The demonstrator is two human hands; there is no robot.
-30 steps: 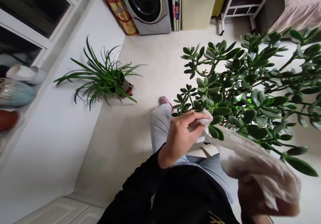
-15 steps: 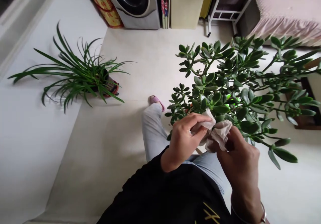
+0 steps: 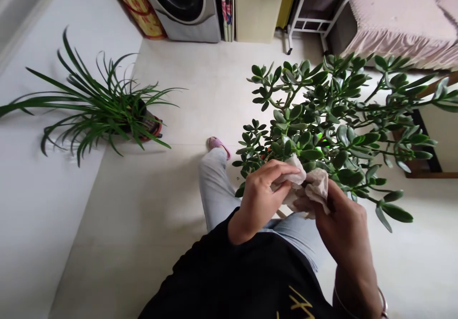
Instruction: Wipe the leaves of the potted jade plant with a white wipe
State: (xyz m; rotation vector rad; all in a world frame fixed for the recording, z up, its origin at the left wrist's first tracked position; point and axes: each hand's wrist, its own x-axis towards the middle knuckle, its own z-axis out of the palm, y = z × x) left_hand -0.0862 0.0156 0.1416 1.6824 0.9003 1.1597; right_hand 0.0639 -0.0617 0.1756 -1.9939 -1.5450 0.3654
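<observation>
A crumpled, off-white tissue (image 3: 317, 185) stretches between my two hands, just over the near edge of a jade plant (image 3: 304, 128). My left hand (image 3: 259, 195) pinches one part of it between thumb and fingers. On the other side, my right hand (image 3: 345, 228) grips the opposite end, thumb and fingers closed on it. The jade plant has thick, oval green leaves on branching stems spreading away to the right. Its pot is hidden beneath the leaves and my hands.
A potted plant with long strap leaves (image 3: 118, 104) stands by the white wall at left. Along the back are a washing machine (image 3: 193, 23), a white wheeled rack (image 3: 311, 23) and a pink-covered sofa (image 3: 400, 23). My foot wears a pink slipper (image 3: 220, 145).
The view has shifted slightly, so the room and plants appear farther left. Both hands keep their hold on the tissue, with only a slight movement of the right hand.
</observation>
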